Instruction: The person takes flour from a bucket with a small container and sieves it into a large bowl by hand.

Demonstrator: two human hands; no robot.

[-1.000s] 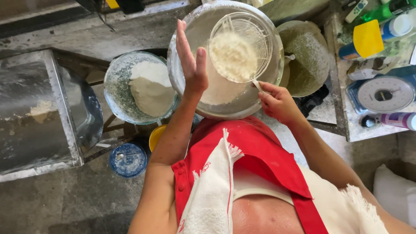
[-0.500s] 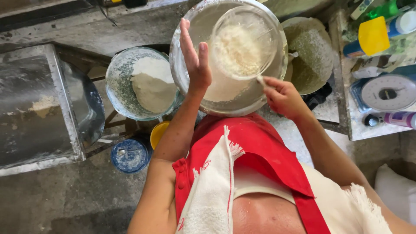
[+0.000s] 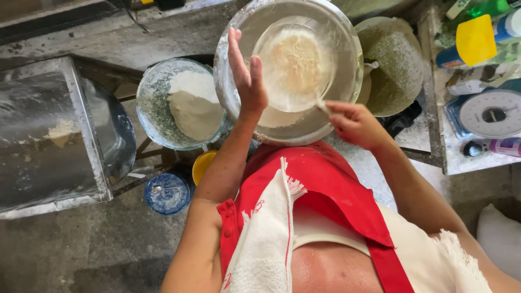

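My right hand [image 3: 354, 122] grips the handle of a round sieve [image 3: 294, 64] filled with pale flour, held over a large metal bowl [image 3: 233, 51]. My left hand [image 3: 247, 76] is flat and upright with fingers together, close against the sieve's left rim. The sieve looks blurred. Sifted white flour lies in the bowl beneath it. A red apron and a white towel with red trim [image 3: 266, 239] hang in front of me.
A smaller bowl [image 3: 153, 116] with a heap of white flour stands left of the big one. A metal box [image 3: 51, 135] is at far left. A greenish round lid [image 3: 393, 65], a kitchen scale [image 3: 491, 114], bottles and a yellow scraper [image 3: 476, 39] are on the right. A blue lid [image 3: 167, 193] lies on the floor.
The sieve has shifted slightly left toward my left hand and now blurs with motion. My left palm stays upright beside its rim.
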